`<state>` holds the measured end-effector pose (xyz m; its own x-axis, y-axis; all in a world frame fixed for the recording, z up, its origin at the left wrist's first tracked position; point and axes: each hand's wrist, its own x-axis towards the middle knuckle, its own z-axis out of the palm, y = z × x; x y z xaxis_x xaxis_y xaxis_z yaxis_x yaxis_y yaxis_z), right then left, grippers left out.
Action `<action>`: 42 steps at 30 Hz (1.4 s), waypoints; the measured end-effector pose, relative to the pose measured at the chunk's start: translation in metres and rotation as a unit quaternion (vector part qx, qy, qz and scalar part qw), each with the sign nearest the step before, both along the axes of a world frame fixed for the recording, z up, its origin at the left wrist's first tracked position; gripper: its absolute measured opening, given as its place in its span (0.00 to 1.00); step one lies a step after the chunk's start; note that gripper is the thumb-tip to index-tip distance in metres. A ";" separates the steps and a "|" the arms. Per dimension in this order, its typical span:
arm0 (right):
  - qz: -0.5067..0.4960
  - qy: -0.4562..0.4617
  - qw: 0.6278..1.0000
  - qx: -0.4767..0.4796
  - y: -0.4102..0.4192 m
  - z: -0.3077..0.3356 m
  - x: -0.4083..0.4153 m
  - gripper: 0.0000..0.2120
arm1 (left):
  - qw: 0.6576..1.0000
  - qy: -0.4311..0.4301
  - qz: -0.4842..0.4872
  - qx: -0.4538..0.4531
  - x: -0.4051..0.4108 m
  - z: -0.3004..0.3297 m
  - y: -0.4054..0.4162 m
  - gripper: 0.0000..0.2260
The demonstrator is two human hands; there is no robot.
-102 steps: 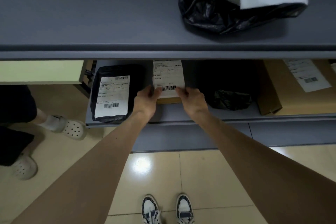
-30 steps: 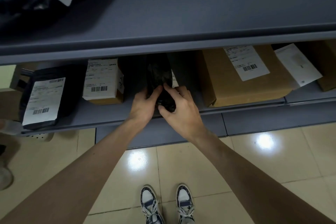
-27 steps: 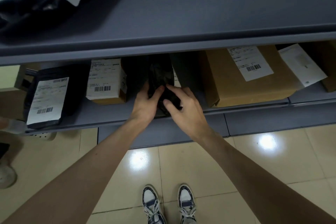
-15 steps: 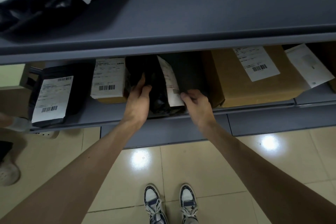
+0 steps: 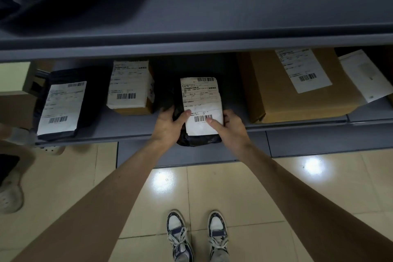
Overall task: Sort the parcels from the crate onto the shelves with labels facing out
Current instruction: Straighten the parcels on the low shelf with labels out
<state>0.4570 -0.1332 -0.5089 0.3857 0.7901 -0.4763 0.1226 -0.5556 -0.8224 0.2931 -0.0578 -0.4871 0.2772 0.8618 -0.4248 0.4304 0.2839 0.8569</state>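
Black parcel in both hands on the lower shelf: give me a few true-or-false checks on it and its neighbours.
1. Both hands hold the black parcel. True: the left hand and right hand grip its sides, thumbs on the label.
2. Its label faces the back of the shelf. False: the label faces outward.
3. It sits between the small box and the large box. True.
4. The large box has no label. False: it has a white barcode label on its front.
5. The parcel lies on the floor. False: it is at the lower shelf edge.
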 end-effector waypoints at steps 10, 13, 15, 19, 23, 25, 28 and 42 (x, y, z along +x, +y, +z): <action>-0.021 -0.047 0.998 0.028 -0.012 -0.002 -0.013 0.17 | 0.991 -0.103 0.088 0.000 0.000 -0.011 -0.017 0.08; -0.025 -0.037 0.998 0.043 -0.017 -0.005 -0.015 0.18 | 0.988 -0.125 0.093 0.006 -0.003 -0.016 -0.022 0.08; -0.031 -0.026 0.998 0.051 -0.021 -0.007 -0.016 0.20 | 0.986 -0.135 0.097 0.014 -0.004 -0.018 -0.025 0.08; -0.035 -0.009 0.997 0.072 -0.027 -0.009 -0.020 0.22 | 0.983 -0.149 0.111 0.015 -0.005 -0.020 -0.035 0.09; -0.033 -0.010 0.995 0.093 -0.031 -0.009 -0.022 0.22 | 0.983 -0.144 0.107 0.030 -0.006 -0.021 -0.042 0.12; -0.035 -0.017 0.993 0.110 -0.032 -0.010 -0.023 0.22 | 0.984 -0.142 0.104 0.033 -0.007 -0.021 -0.044 0.13; -0.043 -0.027 0.991 0.124 -0.034 -0.012 -0.025 0.22 | 0.983 -0.146 0.106 0.037 -0.006 -0.021 -0.047 0.13; -0.073 -0.050 0.991 0.098 -0.024 -0.006 -0.023 0.20 | 0.988 -0.068 0.124 0.060 0.000 -0.011 -0.040 0.09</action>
